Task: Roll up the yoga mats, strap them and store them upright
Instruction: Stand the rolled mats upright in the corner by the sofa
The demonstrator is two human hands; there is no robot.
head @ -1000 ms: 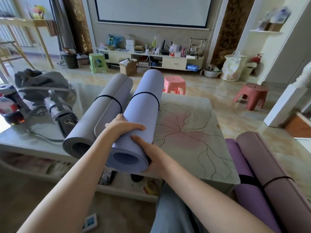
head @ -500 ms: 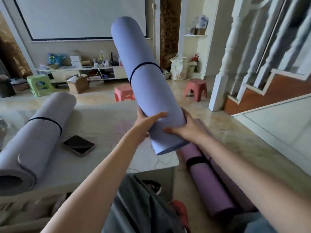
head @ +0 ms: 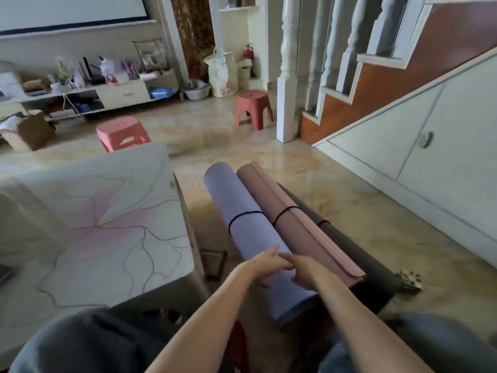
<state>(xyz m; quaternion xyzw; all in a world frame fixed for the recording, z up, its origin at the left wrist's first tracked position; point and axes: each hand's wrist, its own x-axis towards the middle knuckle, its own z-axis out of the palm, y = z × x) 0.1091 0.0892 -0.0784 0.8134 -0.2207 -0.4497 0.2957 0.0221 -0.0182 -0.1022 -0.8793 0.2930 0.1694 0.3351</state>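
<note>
Lowered from mid-air, blue mat (head: 250,232) now lies on floor (head: 336,189), strapped. Left: patterned counter (head: 107,224). Left hand (head: 265,261) and right hand (head: 302,267), fingers relaxed, rest atop it. Right: pink mat (head: 293,227), dark mat (head: 357,254), staircase (head: 403,84).

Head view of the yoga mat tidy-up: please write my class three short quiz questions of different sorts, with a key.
1. True or false: the rolled lilac-blue foam yoga mat has a black strap round it.
2. The rolled dusty-pink mat lies on which side of the lilac-blue one? A) towards the stairs B) towards the table
3. Fill in: the left hand and right hand rest on the ___ mat's near end.

Key: 1 true; 2 A; 3 lilac-blue. No firm grip shows; the fingers look blurred.
</note>
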